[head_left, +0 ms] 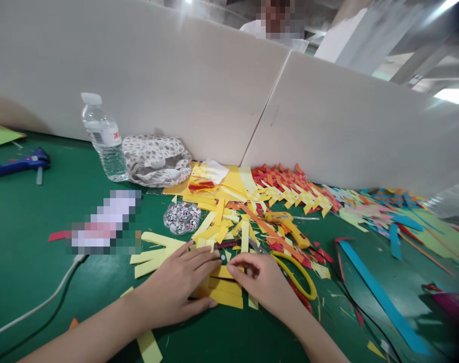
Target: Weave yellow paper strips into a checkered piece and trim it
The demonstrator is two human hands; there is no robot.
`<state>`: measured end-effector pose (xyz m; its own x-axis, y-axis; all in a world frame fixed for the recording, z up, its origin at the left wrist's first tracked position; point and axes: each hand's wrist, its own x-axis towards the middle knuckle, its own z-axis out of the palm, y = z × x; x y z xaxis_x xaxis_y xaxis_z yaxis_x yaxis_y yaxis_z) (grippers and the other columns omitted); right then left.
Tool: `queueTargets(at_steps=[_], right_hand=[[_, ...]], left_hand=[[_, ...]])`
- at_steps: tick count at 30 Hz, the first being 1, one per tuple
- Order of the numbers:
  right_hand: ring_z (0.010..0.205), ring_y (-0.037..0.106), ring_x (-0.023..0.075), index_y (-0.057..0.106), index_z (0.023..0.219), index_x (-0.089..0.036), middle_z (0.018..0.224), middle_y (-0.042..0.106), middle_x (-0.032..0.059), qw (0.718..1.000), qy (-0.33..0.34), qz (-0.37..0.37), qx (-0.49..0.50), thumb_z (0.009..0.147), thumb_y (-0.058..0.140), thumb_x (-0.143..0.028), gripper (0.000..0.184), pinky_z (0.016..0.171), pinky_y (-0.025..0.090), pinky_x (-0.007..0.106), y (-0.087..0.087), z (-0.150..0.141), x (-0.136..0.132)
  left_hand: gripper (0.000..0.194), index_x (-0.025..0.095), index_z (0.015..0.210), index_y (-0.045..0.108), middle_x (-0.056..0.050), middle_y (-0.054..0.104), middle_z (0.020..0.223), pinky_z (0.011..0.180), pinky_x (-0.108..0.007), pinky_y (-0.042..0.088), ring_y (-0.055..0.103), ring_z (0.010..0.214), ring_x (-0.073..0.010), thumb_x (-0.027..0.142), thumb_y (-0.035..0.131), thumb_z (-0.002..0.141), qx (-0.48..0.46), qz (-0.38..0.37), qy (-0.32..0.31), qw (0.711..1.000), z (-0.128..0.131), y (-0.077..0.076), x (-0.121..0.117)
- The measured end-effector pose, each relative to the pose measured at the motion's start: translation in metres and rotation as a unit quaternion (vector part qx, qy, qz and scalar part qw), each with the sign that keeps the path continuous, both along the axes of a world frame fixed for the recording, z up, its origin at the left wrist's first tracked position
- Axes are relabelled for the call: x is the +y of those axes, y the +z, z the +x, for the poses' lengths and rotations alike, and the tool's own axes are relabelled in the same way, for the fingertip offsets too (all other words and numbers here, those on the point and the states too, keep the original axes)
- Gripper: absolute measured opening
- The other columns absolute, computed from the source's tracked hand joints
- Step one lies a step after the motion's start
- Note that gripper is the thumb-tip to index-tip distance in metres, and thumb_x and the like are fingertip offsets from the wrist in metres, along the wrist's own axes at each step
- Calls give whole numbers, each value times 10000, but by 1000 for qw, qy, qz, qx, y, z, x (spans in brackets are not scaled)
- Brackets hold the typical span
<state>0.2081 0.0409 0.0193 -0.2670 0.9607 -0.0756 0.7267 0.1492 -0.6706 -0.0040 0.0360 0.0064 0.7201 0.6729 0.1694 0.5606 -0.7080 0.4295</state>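
My left hand (184, 277) lies flat with its fingers stretched over yellow paper strips (225, 297) set side by side on the table. At the upper right part of these strips, my right hand (262, 280) is closed, thumb and forefinger pinched at the end of a yellow strip. Pale yellow paper strips (157, 252) fan out to the left, partly covered by my left hand. Beyond both hands lies a heap of yellow paper offcuts (218, 227). Scissors with yellow handles (307, 275) rest just right of my right hand.
A yellow glue gun (288, 227) lies behind the scissors; a blue glue gun (21, 162) is far left. Googly eyes (182, 218), a water bottle (105, 141), a patterned cloth bag (157, 159) and woven paper fish (290, 189) stand towards the partition (146, 75). A person is behind it.
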Motion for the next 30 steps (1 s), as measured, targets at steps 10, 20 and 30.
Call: queueTargets(at_steps=[10, 20, 30], right_hand=[[480, 356, 85, 642, 772, -202, 761, 551, -4, 996, 4, 83, -35, 752, 589, -213, 58, 489, 332, 229, 6, 0, 0], [591, 463, 122, 637, 749, -220, 786, 560, -2, 993, 22, 67, -95, 732, 637, -331, 112, 537, 341, 245, 4, -1, -2], [564, 462, 111, 569, 686, -208, 719, 561, -20, 993, 9, 80, -89, 739, 625, -295, 116, 493, 318, 230, 3, -4, -1]], left_hand=[[468, 194, 1150, 487, -81, 559, 1155, 910, -438, 375, 487, 1049, -266, 441, 559, 759, -33, 26, 46, 998, 2, 2, -2], [187, 197, 914, 550, -56, 570, 871, 725, -363, 444, 515, 815, -225, 252, 543, 735, -34, -34, 87, 995, 5, 2, -5], [262, 208, 985, 512, -65, 570, 896, 720, -367, 450, 525, 840, -235, 218, 536, 723, -37, -42, 97, 994, 6, 2, -5]])
